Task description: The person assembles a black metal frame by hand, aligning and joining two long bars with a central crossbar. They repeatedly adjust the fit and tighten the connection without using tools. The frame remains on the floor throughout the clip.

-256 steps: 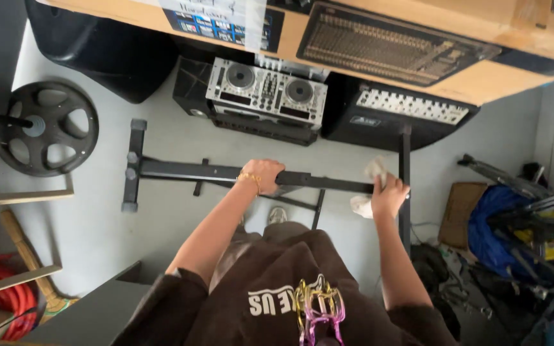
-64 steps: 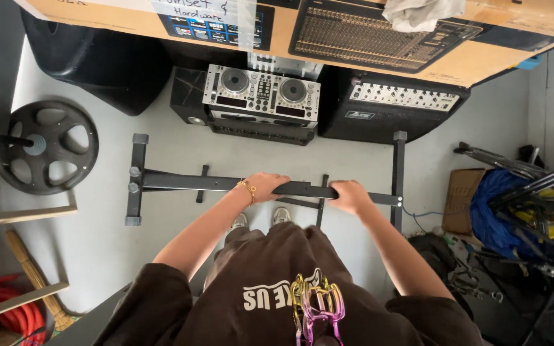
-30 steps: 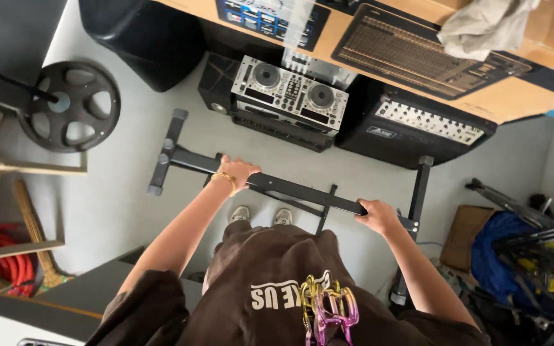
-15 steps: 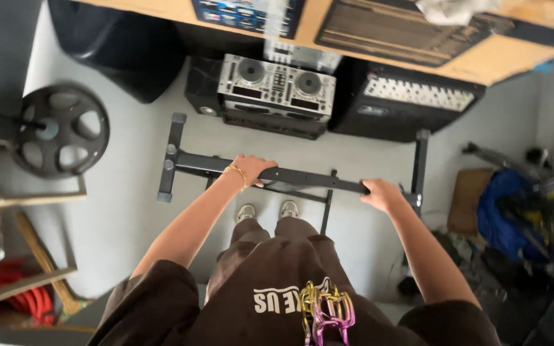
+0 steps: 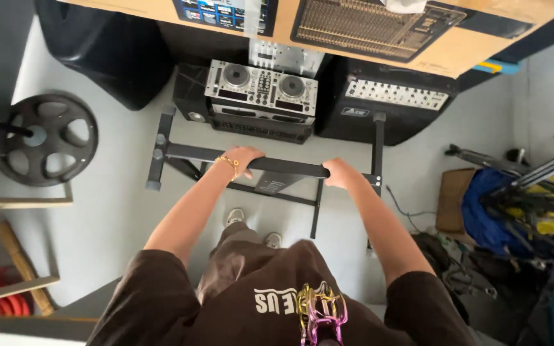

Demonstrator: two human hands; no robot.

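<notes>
Keyboard stand, black metal, is sitting on the pale floor just in front of the DJ controller and the black amplifier. Left hand is clenching around the top crossbar near its middle; right hand is gripping the same bar further along, close to the side rail. Both arms are reaching down almost straight. Judgement: a two-handed hold on the frame is in hand, with neither foot of it clearly lifted. Any next move is calling for even force from both grips, since the weight plate and the cluttered tripods are lying near either side.
</notes>
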